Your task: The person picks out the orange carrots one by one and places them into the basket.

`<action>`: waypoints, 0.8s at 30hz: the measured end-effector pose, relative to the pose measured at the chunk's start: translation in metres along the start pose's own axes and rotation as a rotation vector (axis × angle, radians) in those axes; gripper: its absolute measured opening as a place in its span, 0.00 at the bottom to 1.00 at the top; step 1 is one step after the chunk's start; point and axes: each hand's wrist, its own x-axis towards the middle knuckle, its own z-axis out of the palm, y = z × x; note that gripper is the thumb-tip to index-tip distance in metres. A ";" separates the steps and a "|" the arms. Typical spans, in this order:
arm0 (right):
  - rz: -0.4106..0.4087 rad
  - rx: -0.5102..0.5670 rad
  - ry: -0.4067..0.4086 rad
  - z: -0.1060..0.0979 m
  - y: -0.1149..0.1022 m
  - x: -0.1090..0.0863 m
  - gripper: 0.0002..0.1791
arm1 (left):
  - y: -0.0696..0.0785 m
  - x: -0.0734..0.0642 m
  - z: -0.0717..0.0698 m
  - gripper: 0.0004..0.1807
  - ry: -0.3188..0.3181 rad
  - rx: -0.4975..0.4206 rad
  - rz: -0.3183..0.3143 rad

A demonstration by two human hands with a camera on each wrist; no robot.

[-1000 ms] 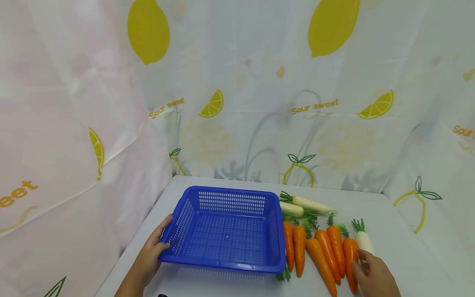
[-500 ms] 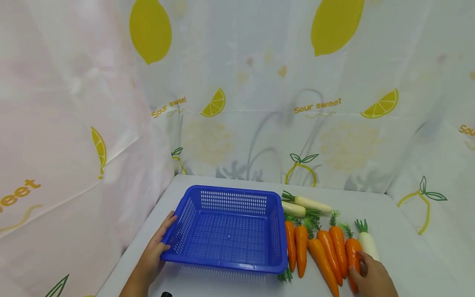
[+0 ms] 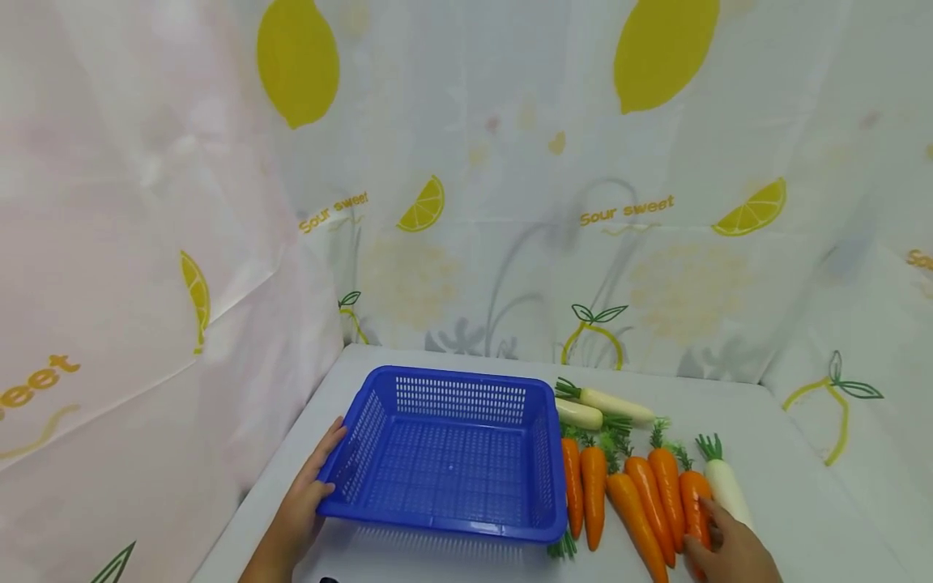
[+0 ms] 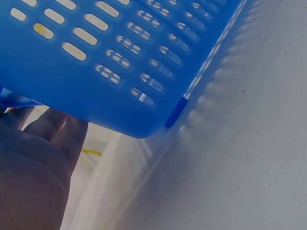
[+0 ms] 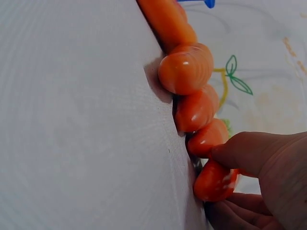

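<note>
A blue plastic basket (image 3: 437,525) with slotted walls stands left of the vegetables. My left hand (image 3: 293,514) grips its left rim, thumb by the near corner and fingers along the outer side. In the left wrist view those fingers (image 4: 50,127) pass partly behind the basket's edge. At the right end of a row of carrots, my right hand (image 3: 736,555) pinches the outermost carrot (image 3: 695,490). The right wrist view shows the thumb on one side of that carrot (image 5: 211,182) and the fingers on the other.
Several more carrots (image 3: 634,510) lie side by side between basket and right hand. Two white radishes (image 3: 615,405) lie behind them; another white radish (image 3: 727,488) is right of the held carrot. A lemon-print curtain (image 3: 466,267) encloses the white table (image 3: 809,486).
My right hand has settled its thumb and fingers closer around the outermost carrot. The head view has shifted slightly; the left hand keeps its hold on the basket.
</note>
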 end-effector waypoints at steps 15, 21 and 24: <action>0.036 0.005 0.008 0.000 -0.003 -0.004 0.51 | -0.002 -0.004 0.001 0.49 0.070 0.082 0.013; 0.059 0.020 0.029 0.000 -0.002 -0.007 0.52 | 0.000 -0.002 0.002 0.48 0.048 0.080 -0.030; 0.074 0.041 0.034 0.000 -0.002 -0.009 0.51 | -0.001 0.000 0.001 0.48 0.039 0.073 -0.014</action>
